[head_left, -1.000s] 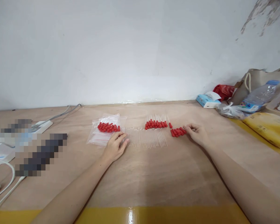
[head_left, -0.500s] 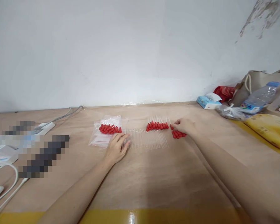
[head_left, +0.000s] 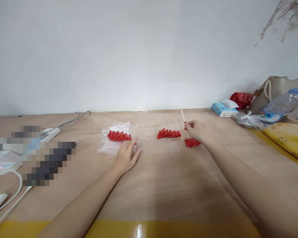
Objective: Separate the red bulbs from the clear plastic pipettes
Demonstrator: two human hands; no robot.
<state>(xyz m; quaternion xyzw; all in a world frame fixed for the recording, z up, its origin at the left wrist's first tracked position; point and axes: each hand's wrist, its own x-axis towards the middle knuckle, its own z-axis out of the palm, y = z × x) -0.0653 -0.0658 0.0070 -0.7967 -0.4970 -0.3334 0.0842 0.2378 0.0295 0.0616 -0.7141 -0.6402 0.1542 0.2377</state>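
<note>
My right hand (head_left: 196,129) is closed on a dropper (head_left: 183,115), a clear tube with a red rubber bulb. Its tube points away from me toward the wall. Just below that hand lies a small pile of red rubber bulbs (head_left: 192,142). To its left is a cluster of red-bulbed droppers (head_left: 169,133), their clear tubes pointing to the wall. My left hand (head_left: 125,157) rests with fingers apart at the left end of a row of bare clear tubes (head_left: 159,147). Beside it, more red bulbs (head_left: 118,136) lie on clear zip bags (head_left: 106,148).
At the right stand a tissue pack (head_left: 224,109), a plastic bottle (head_left: 283,104), a tied clear bag (head_left: 249,120) and a yellow package (head_left: 284,138). Power strips (head_left: 51,133) and white cables (head_left: 18,193) lie at the left. A wall (head_left: 139,59) closes the back.
My right hand has risen slightly toward the wall, lifting a dropper away from beside the cluster; its tube now shows above the fingers. My left hand stays in place.
</note>
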